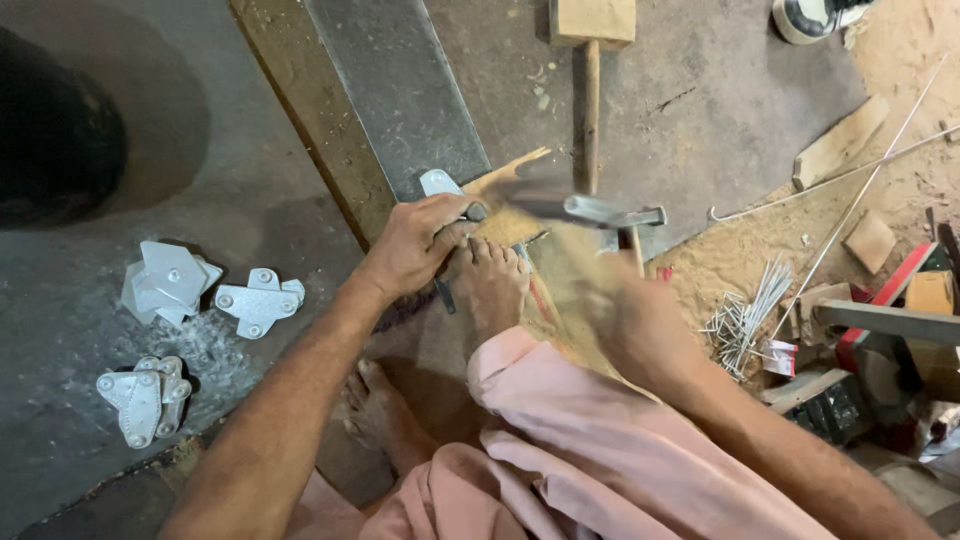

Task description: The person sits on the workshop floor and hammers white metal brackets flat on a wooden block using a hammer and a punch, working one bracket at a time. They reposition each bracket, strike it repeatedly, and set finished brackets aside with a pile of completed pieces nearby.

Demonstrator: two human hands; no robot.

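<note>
Left hand [420, 243] pinches a dark metal punch [474, 212] (foot-braced plank), right hand [632, 322] clenches a blurred steel hammer [600, 211].

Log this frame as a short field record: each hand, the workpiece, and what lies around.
left hand: grip on a small dark metal tool held at a silver metal bracket
right hand: swinging a motion-blurred metal hammer
bare foot: beside the left hand on the workpiece
left floor: three piles of silver metal brackets
right floor: heap of long nails, sawdust
top: wooden mallet
</note>
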